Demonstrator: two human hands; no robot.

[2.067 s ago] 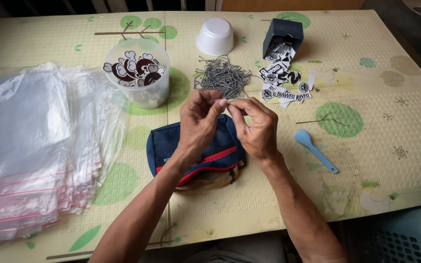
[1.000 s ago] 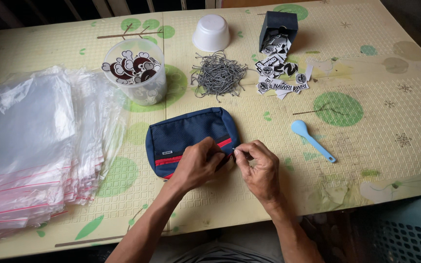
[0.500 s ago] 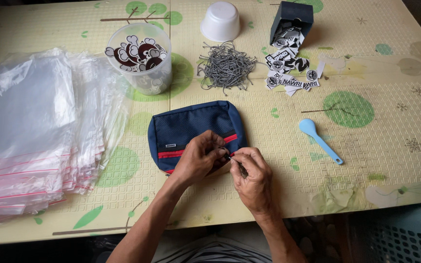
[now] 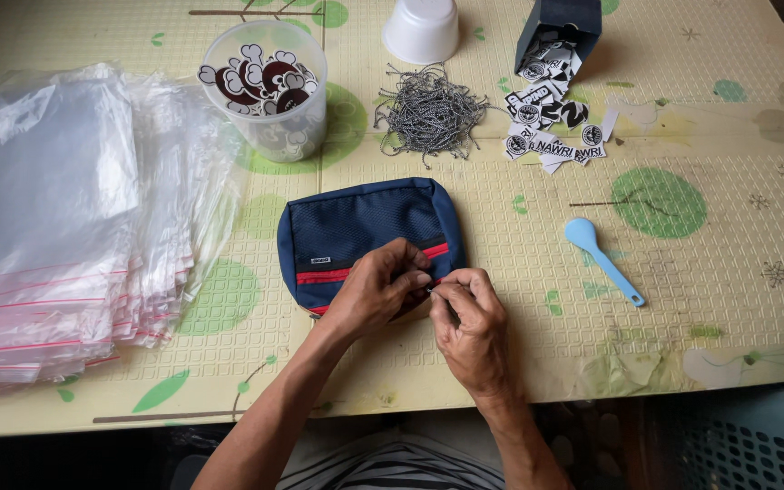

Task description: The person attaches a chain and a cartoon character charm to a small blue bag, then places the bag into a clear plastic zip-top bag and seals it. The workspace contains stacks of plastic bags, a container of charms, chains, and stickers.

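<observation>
A navy pouch (image 4: 356, 227) with a mesh front and red zip trim lies flat on the table. My left hand (image 4: 376, 289) rests on its lower right part, fingers pinched at the red zip line. My right hand (image 4: 472, 325) is just right of it, fingertips closed against the pouch's right end, touching the left fingers. What the fingertips pinch is too small to make out.
A stack of clear zip bags (image 4: 56, 227) fills the left. A clear tub of stickers (image 4: 267, 87), a white cup (image 4: 421, 29), a heap of thin cords (image 4: 430, 111), a dark box spilling tags (image 4: 555, 54) and a blue spoon (image 4: 599, 256) lie on the yellow mat (image 4: 682, 299).
Both hands came down from mid-air above the pouch to its lower right edge and stayed pinched there. The pouch now lies flat with its mesh front showing.
</observation>
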